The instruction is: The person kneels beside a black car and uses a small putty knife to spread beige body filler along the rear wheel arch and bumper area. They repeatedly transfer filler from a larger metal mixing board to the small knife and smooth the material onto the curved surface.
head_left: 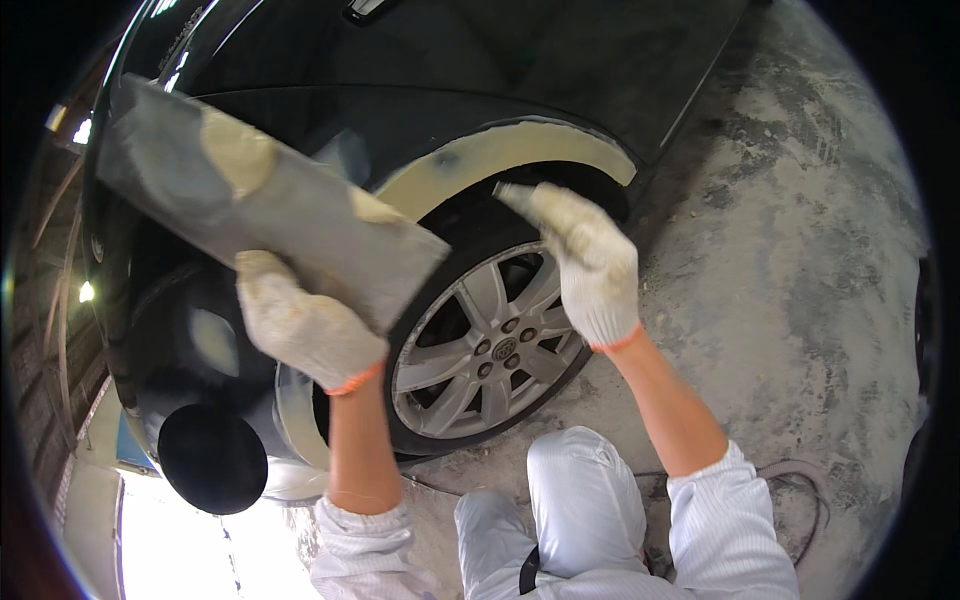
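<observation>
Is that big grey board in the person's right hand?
No, the left hand grips the grey board by its lower edge.

left grip (308,328), right grip (598,268) apart

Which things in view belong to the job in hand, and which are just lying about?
In use:
- grey board, held by left hand
- pale paste on it
- small tool, blurred, in right hand
- pale-coated wheel arch

Apparently just there:
- spoked wheel
- hose on floor
</observation>
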The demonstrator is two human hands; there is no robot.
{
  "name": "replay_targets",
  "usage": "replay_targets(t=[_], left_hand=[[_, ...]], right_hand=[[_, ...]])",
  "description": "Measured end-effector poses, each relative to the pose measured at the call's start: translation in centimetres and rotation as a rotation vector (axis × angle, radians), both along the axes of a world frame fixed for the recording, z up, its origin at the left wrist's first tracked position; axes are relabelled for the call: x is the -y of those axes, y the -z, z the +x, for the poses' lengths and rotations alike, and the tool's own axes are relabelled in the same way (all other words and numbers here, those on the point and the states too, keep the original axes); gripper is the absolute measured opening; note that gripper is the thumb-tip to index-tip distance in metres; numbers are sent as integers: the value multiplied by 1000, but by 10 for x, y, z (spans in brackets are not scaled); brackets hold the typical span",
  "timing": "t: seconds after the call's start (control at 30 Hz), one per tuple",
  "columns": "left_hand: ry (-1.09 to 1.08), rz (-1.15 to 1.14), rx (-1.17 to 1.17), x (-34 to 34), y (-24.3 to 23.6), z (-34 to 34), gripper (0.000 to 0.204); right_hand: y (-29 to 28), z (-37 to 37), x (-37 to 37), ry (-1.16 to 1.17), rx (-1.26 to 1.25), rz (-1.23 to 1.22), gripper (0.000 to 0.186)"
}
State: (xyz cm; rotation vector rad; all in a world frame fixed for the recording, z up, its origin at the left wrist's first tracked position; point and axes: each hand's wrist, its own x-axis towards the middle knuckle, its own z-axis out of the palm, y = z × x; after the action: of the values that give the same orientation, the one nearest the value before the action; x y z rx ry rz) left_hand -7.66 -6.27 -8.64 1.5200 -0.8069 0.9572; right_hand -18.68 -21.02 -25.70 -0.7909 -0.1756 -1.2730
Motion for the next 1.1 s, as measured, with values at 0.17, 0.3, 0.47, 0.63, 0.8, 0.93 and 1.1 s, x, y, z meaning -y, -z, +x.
replay_targets(t=[0.17,0.3,0.47,0.63,0.8,0.93,1.1], left_hand=[[38,-157,1,-29,-74,36,46],[8,-168,-69,-43,-97,50,52],[-69,-206,-127,-45,-94,65,50],[-230,-110,80,-47,-93,74,48],[-173,-173,-67,-50,-92,72,52],[-123,-235,-77,-47,-90,69,52],[-181,-225,-25,-45,-90,71,51]], right_hand=[[-6,64,53,1207,-337,-375,44],[-9,87,50,1197,-343,-391,40],[15,95,13,1150,-387,-467,44],[29,84,22,1159,-351,-451,47],[21,87,69,1191,-337,-353,45],[23,102,56,1180,-290,-349,42],[40,96,25,1105,-360,-396,43]])
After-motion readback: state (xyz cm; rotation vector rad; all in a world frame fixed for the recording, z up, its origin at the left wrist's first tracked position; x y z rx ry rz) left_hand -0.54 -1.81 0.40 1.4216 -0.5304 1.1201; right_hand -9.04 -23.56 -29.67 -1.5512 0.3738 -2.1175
